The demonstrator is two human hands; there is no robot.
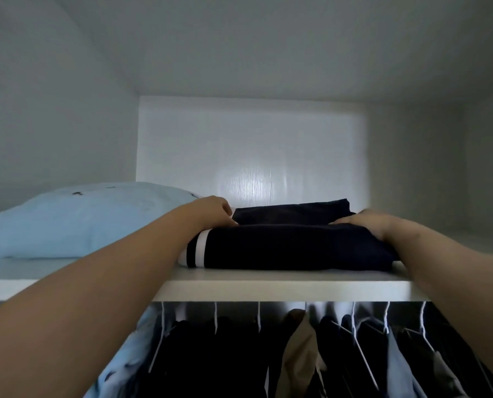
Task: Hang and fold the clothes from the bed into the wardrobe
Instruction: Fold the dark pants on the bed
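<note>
A folded dark navy garment (291,247) with white stripes at its left end lies on the white wardrobe shelf (282,288). Behind it sits another folded dark garment (294,212). My left hand (213,211) rests on the left top edge of the front garment, fingers curled down at the gap between the two. My right hand (371,222) lies on its right top edge, slightly blurred, fingers bent over the fabric. Both forearms reach up over the shelf's front edge.
A light blue pillow (78,219) fills the left of the shelf. Under the shelf, several dark and pale garments (325,354) hang on white hangers. The wardrobe's back panel (251,150) and side walls enclose the compartment; bare shelf lies to the right.
</note>
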